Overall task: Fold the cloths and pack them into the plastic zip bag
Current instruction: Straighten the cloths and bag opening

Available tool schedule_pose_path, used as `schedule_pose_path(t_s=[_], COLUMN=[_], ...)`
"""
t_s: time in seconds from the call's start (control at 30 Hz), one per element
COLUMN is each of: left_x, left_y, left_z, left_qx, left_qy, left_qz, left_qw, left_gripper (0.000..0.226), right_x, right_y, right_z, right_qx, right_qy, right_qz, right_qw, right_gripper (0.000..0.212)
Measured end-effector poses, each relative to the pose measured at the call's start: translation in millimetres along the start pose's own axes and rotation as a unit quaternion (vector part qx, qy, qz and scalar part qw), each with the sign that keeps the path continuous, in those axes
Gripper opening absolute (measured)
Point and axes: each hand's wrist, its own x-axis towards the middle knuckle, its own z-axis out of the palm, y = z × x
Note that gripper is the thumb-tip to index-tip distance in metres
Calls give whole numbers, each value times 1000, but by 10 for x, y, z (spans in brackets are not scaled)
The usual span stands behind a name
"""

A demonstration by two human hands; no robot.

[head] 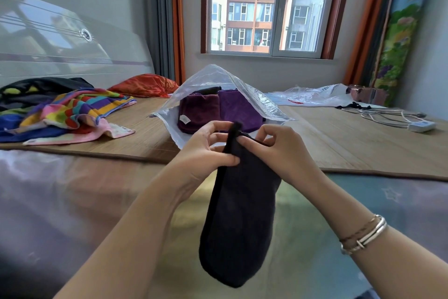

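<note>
1. Head view: left hand is pinching the upper edge of a dark purple-black folded cloth, thumb pressing the front of it, fingers curled behind.
2. Right hand is pinching the same cloth's top edge just beside the left one, fingertips closing on the fabric; both grips are pinching, not spread.
3. The dark cloth is hanging down from the two hands, held in the air above the bed, lower end rounded and free.
4. Clear plastic zip bag is lying on the woven bamboo bed mat just behind the hands, mouth gaping toward the camera, upper flap standing up.
5. Inside the bag a maroon folded cloth with a small white label is sitting left of a purple folded cloth, the two touching; something dark is lying behind them, can't tell what.
6. Multicoloured striped towel is lying in a loose pile of fabrics on the mat, far left, well apart from the bag.
7. Orange pillow is lying by the headboard.
8. White cable and adapter are lying on the mat, far right.
9. Silver bangles are sitting on the right wrist.
</note>
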Motion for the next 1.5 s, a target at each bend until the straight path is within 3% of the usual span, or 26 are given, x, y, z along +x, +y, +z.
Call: schedule_pose_path(t_s=[0.13,0.27,0.4,0.53,0.6,0.67,0.77,0.83,0.9,1.03,1.1,1.17,1.2,1.27,1.4,1.5], left_x=[12,27,17,-5,-9,-7,1,10,37,95,63,-9,-41,-67,-48,-72], left_y=[30,28,12,28,41,67,115,130,124,12,-18,-17,-18,-20,-30,-23], left_z=[-16,-123,-145,-125,-125,-126,-125,-141,-192,-297,-273,-227,-203,-184,-216,-219], left_qx=[-78,-99,-83,-90,-117,-161,-248,-289,-297,-179,-79,-19,-3,19,136,178], left_qy=[40,74,79,56,57,50,41,55,95,213,170,68,29,38,139,168], left_qz=[2,-6,-4,-16,-22,-19,-5,1,-9,-132,-228,-268,-259,-217,-110,-55], left_qw=[996,992,993,994,991,985,968,956,950,951,955,961,966,975,975,968], left_gripper=[26,25,25,23,22,19,19,26,27,38,55,63,67,76,34,25], right_x=[11,10,18,30,54,76,32,-52,-101,-79,-48,-17,-10,13,36,59], right_y=[15,142,211,160,159,149,202,233,257,189,136,121,108,128,116,145], right_z=[-105,-209,-181,-161,-167,-176,-103,-36,3,-24,-54,-60,-66,-69,-104,-77], right_qx=[-32,-71,-157,-187,-100,104,382,394,379,441,462,450,438,422,407,368], right_qy=[-1,-8,7,47,34,-29,-184,-288,-345,-276,-197,-138,-119,-110,-179,-175], right_qz=[-9,-78,-165,-123,-50,49,146,167,176,168,167,174,182,194,220,250], right_qw=[999,994,974,974,993,993,894,857,841,837,848,865,872,879,868,878], right_gripper=[44,25,39,13,16,15,33,36,29,25,24,17,14,14,18,8])
